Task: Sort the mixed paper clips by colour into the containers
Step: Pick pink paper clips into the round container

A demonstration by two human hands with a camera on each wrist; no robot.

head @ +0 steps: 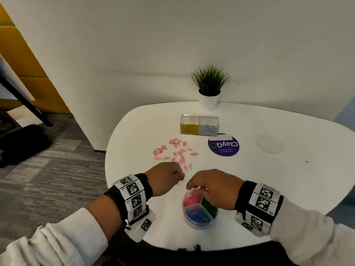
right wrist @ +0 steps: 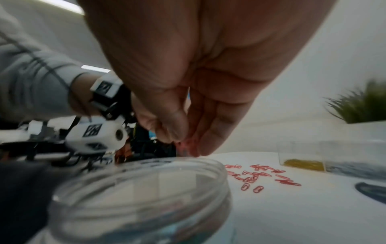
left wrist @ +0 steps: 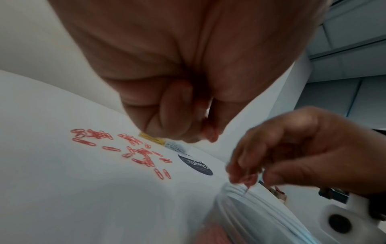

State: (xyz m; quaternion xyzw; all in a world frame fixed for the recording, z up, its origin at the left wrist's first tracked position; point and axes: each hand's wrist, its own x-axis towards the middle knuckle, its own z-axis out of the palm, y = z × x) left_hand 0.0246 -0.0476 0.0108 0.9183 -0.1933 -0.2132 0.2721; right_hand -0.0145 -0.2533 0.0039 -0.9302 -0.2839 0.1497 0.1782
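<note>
- The left hand (head: 166, 179) is curled; the left wrist view shows pink clips pinched at its fingertips (left wrist: 210, 132), which the head view barely shows.
- The right hand (head: 213, 187) hangs fingers-down over the round divided container (head: 199, 210), pink clips between its fingertips (right wrist: 188, 145) just above the rim.
- That container holds pink, green and blue clips in separate sections.
- Loose pink clips (head: 175, 153) lie scattered on the bench (head: 288, 179) beyond the hands.
- Farther back stand a clear box (head: 199, 125) of yellow and silver clips, a purple sticker (head: 223, 146), and a potted plant (head: 209, 87).
</note>
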